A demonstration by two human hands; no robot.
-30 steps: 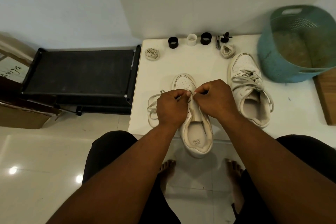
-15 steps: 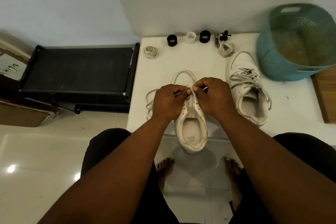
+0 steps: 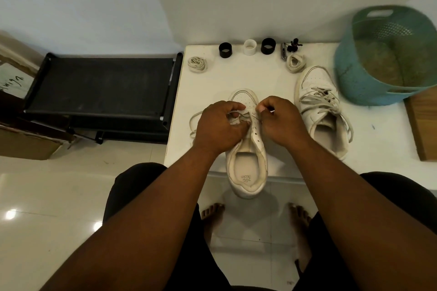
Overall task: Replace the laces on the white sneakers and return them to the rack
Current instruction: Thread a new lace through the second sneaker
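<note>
Home interior: tiled floor [image 3: 59,196], shoe rack [image 3: 101,87], laundry basket [image 3: 383,54].

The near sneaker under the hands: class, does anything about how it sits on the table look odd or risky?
Yes. The near sneaker juts heel-first past the front edge of the white table, its heel hanging over the floor. The other sneaker lies fully on the tabletop.

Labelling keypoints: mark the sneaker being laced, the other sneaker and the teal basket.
sneaker being laced [image 3: 247,173], head view, on the insole at the heel.
other sneaker [image 3: 315,80], head view, on the toe cap.
teal basket [image 3: 354,85], head view, on its outer wall.
</note>
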